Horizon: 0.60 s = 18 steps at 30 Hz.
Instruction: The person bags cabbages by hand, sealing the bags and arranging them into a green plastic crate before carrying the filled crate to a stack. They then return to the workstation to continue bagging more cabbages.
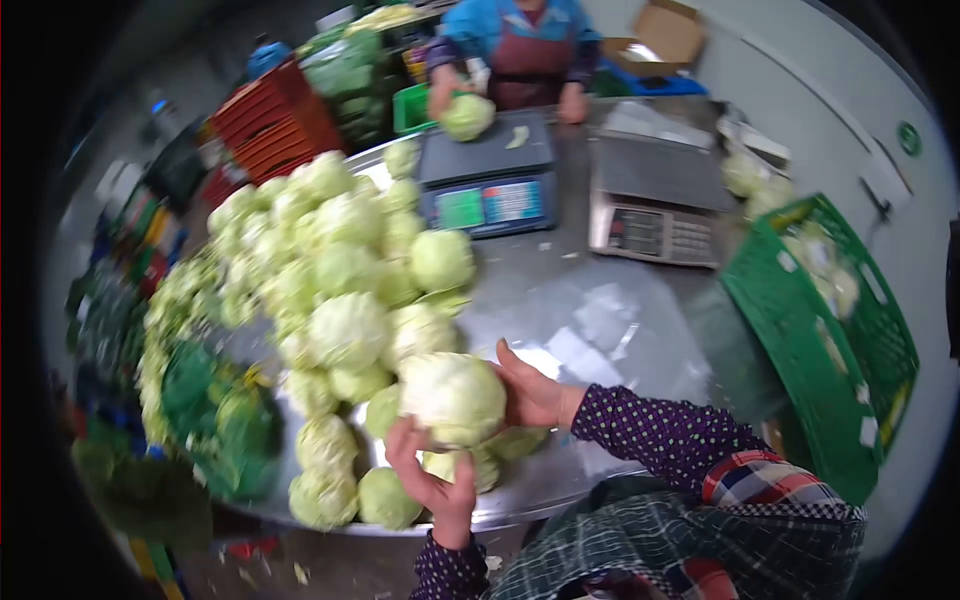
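A pale green cabbage [453, 398] is held between my two hands above the near part of the metal table [510, 275]. My left hand [435, 478] supports it from the near left side, fingers curled against the leaves. On its right side my right hand [533, 388] presses with the palm, thumb pointing up. More cabbages [348, 332] are piled to the left and beyond, and a few lie beneath and around the held one. Part of the right hand's fingers is hidden behind the cabbage.
Across the table a co-worker [520, 50] has a hand on a cabbage [467, 117] over a dark scale [487, 170]. A second scale [655, 190] stands right of it. Clear plastic bags [610, 320] lie at centre right. A green crate [800, 350] stands right; a green net bag [235, 430] lies left.
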### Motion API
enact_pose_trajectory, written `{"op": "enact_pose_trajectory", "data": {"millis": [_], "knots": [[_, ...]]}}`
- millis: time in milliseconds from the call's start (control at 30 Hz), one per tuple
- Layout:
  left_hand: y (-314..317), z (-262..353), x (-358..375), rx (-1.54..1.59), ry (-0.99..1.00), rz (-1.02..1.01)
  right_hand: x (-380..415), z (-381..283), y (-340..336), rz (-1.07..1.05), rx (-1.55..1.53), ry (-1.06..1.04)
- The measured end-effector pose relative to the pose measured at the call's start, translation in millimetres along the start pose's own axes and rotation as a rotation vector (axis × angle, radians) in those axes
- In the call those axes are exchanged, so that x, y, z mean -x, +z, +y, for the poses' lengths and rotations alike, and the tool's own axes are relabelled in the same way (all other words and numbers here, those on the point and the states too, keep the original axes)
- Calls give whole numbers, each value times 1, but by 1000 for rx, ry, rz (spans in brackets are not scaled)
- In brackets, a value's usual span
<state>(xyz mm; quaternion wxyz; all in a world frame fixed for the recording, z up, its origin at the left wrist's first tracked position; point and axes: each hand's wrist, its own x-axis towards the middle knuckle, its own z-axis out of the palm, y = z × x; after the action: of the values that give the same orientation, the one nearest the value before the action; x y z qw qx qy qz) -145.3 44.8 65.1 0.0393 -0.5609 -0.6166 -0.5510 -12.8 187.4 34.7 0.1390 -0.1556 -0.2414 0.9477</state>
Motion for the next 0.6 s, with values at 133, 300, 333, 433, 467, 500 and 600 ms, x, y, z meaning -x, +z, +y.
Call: {"op": "enact_pose_trajectory", "data": {"millis": [133,300,333,433,467,500,600], "knots": [[72,31,14,260,-76,-233,90,-4,-57,359,-293,-311],[154,24,63,164,123,-739,210,-24,-117,407,-361,-692],[173,32,78,187,231,-859,229,-27,-120,487,-374,-748],[213,30,121,43,573,-1050,275,-25,-126,588,-340,-933],[219,11,137,8,632,-1075,294,-21,-124,601,-272,-977],[217,10,131,-25,622,-1090,312,-15,-120,635,-296,-953],[212,12,98,17,625,-1056,341,4,-120,395,-342,-1034]]}}
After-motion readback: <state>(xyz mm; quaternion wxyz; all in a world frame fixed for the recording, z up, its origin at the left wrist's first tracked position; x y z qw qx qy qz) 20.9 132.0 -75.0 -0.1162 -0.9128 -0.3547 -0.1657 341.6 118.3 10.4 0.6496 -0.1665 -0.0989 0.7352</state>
